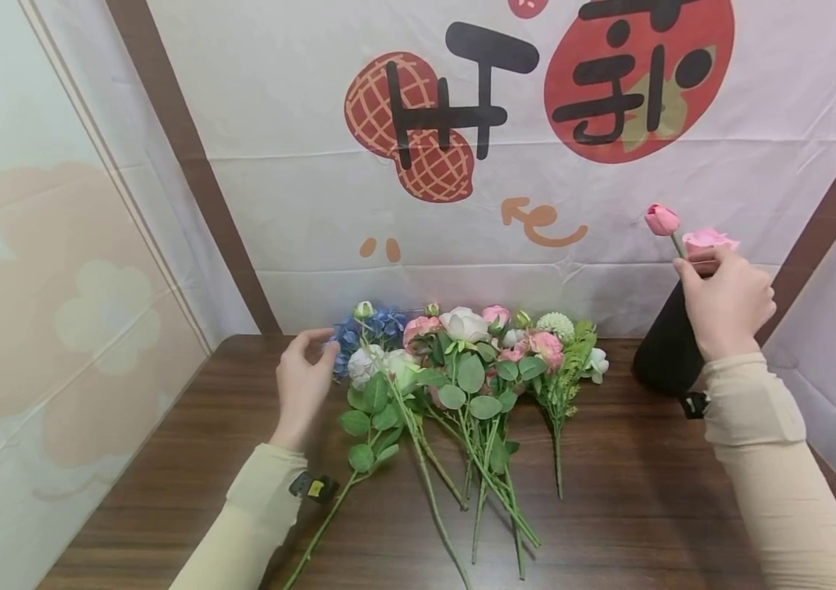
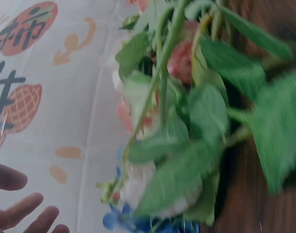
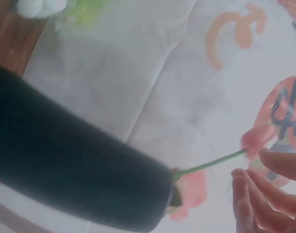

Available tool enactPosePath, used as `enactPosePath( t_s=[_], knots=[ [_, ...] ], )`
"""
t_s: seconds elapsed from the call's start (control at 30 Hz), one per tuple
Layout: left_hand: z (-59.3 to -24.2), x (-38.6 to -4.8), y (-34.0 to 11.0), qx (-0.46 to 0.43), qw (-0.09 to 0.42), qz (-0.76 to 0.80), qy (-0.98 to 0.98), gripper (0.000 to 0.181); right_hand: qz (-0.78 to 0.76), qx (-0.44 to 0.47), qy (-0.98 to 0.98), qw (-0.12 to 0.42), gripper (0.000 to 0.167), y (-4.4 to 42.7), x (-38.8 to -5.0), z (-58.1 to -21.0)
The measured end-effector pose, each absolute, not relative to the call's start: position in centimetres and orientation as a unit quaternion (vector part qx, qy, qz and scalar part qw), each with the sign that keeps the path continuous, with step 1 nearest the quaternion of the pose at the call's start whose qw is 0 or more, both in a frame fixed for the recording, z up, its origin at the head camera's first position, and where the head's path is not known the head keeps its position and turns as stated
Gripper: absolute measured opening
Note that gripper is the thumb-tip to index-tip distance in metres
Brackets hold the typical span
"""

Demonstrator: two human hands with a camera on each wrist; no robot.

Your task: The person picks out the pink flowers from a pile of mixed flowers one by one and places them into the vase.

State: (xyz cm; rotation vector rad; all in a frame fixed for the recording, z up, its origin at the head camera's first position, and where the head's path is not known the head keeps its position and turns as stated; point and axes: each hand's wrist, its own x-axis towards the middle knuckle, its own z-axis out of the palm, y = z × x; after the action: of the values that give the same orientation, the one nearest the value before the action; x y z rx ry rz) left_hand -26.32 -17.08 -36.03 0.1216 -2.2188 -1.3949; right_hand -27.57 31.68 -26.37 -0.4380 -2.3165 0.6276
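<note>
A black vase stands at the table's right, holding a pink tulip and a pink rose. My right hand is beside the vase's mouth, close to the tulip's stem. In the right wrist view, the thumb and fingertips are apart near the tulip bud, with nothing seen between them. My left hand is at the left end of the laid-out flowers, by a blue hydrangea. Its thumb and fingers are spread; whether they touch the petals I cannot tell.
Several flower stems lie across the wooden table, among them a white rose, pink blooms, a pale green pompom flower and a leafy fern sprig. Behind them hangs a printed cloth.
</note>
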Motion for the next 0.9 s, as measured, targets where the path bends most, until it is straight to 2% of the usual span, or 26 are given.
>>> enactPosePath(
  t_s=[0.33, 0.9],
  knots=[
    [-35.6, -26.7, -13.3, 0.019, 0.243, -0.529, -0.813, 0.023, 0.243, -0.094, -0.895, 0.361, 0.045, 28.4, -26.1, -27.9],
    [-36.1, -26.8, -8.6, -0.036, 0.222, -0.541, -0.810, 0.022, 0.256, -0.087, -0.920, 0.283, 0.054, 25.2, -26.6, -32.5]
  ],
)
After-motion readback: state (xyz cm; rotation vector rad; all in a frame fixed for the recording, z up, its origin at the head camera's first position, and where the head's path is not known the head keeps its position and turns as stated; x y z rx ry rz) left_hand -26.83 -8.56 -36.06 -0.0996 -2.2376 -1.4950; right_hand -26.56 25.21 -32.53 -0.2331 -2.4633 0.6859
